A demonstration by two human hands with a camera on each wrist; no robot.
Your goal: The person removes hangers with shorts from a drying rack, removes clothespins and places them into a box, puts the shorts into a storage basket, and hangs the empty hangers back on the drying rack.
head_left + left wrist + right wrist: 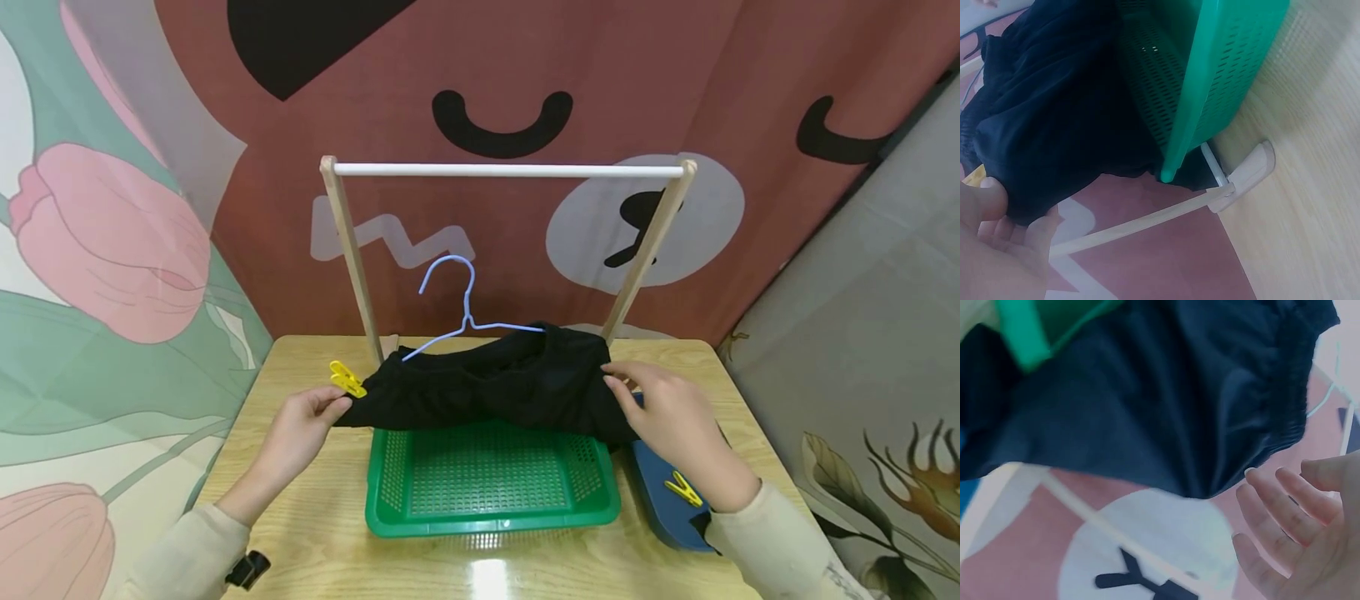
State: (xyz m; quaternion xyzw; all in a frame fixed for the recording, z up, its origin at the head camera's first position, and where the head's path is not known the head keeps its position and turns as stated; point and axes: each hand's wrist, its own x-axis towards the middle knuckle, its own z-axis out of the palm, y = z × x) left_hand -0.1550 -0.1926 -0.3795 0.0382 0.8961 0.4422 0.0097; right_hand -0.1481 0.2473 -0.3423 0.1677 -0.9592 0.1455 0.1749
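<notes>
Head view has me judging the hanging about halfway: the black elastic-waisted garment point(465, 400) is above the green basket's point(491, 527) far side, with a blue hanger point(468, 315) at its waistband and a yellow clip point(347, 379) at its left end. The right end seems left to clip, a second yellow clip point(683, 489) lying on the blue container point(660, 508); the hanger isn't yet on the white rail point(510, 171). I see the left hand point(303, 421) pinching the garment's corner; the right hand point(671, 412), fingers loosely spread, grips nothing, though I can't tell whether it touches cloth.
</notes>
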